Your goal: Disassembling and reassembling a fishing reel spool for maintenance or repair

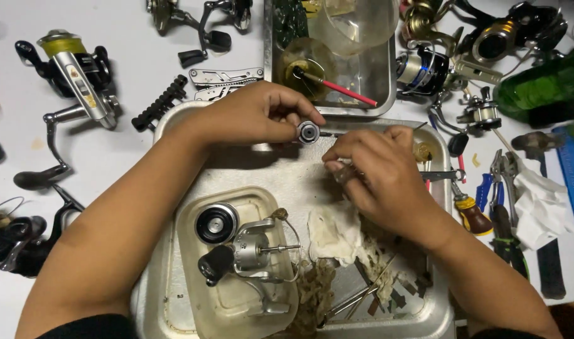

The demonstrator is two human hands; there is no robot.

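Hands: 2 | left hand (255, 116) pinched 1 round part (308, 132) | right hand (378, 176) pinched something small, unclear | trays: 2 metal (174, 119) | reel (249, 251) in 1 tub (193, 213)

- Both forearms are bare from the wrists up to past the elbows.
- Dark, near-black sleeves show only at the bottom edge of the view.
- The left hand (255, 116) and right hand (378, 172) wear no gloves or rings.

We see bright overhead light, white table (142, 75) near blown out at its left edge — dark shadows under both forearms on the metal tray (438, 314), slight glare on its rim, right hand (378, 176) softly blurred.
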